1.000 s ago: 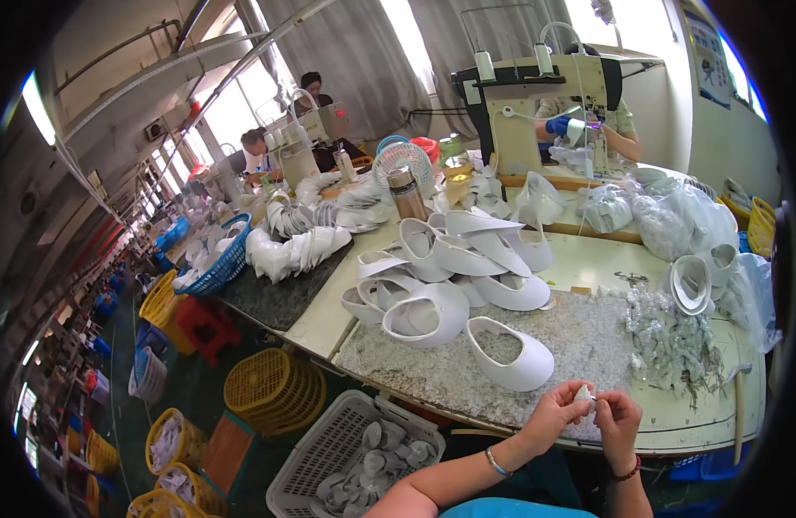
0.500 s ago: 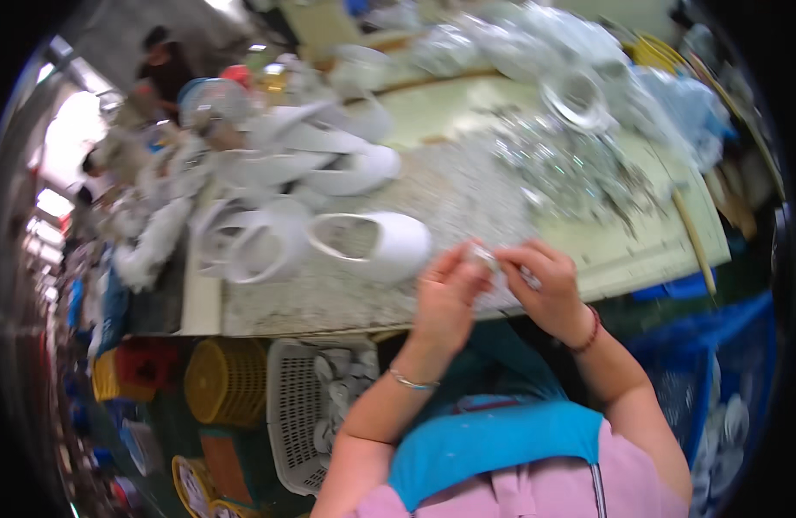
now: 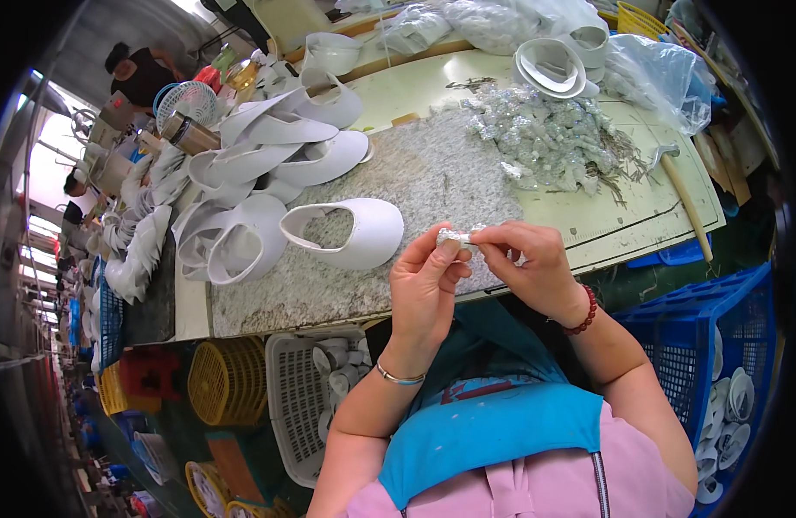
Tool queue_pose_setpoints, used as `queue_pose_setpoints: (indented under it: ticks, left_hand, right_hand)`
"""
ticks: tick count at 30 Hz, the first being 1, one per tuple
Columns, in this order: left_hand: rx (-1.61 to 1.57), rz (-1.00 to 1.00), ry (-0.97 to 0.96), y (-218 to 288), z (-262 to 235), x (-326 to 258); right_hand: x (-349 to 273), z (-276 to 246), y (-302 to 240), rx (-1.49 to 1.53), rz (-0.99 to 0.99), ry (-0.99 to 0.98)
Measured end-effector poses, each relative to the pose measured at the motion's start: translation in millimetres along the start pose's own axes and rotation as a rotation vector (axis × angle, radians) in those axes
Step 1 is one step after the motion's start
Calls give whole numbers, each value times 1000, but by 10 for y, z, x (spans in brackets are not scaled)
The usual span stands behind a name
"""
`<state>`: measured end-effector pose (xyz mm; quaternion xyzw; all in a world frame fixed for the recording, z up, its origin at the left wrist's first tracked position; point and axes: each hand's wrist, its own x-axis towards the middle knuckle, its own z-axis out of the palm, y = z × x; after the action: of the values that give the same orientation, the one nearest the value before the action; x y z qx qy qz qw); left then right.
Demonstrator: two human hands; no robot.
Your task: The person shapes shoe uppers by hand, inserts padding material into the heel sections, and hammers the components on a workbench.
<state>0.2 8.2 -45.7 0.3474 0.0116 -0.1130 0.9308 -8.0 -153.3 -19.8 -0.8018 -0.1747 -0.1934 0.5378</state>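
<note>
Above the near edge of the table (image 3: 618, 233), right of that edge's middle, the left hand (image 3: 425, 285) grips a small silvery-white piece (image 3: 450, 235) between thumb and forefinger, its other fingers curled beneath. The right hand (image 3: 527, 259) meets it from the other side, thumb and forefinger pinched on the piece's right end; the fine detail between the fingertips is too small to tell. Just left of the hands, one white shoe upper (image 3: 376, 233) lies alone near the front edge, on a rough grey patch (image 3: 441, 168) of the tabletop. Farther toward the left edge, more white uppers (image 3: 320, 155) lie piled over one another, a steel bottle (image 3: 189, 134) close behind them. A loose heap of silvery pieces (image 3: 545, 138) spreads over the right half, well back from the near edge, and white ring-shaped parts (image 3: 549, 69) sit behind it toward the far right corner, beside a clear plastic bag (image 3: 661, 78). A hammer-like tool with a wooden handle (image 3: 687, 203) lies along the right edge, its handle end jutting past the near right corner. Below the front edge stands a pale basket (image 3: 290, 401) of white pieces.
</note>
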Motion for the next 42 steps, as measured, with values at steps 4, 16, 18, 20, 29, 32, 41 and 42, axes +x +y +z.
queue_pose_setpoints:
  ticks: [4,16,18,20,29,32,41,42]
  left_hand:
    - [-29,-9,-2,20,-7,17]
    - [-24,-14,-12,34,-40,43]
    - [64,40,4,8,-3,24]
    - [152,93,20,-3,-8,23]
    - [31,-106,-28,50,-29,21]
    - [89,-153,-53,86,-11,39]
    - [135,-230,-117,123,-58,107]
    - [181,-213,-121,107,-46,106]
  right_hand:
    - [31,-3,8,35,56,-35]
    - [95,-16,50,73,82,-101]
    - [116,-36,20,53,85,-121]
    - [127,-42,32,31,88,-141]
    - [137,-95,200,519,320,-265]
    - [203,-137,163,570,378,-349]
    - [315,-87,38,174,129,-289]
    - [314,-92,31,99,84,-300]
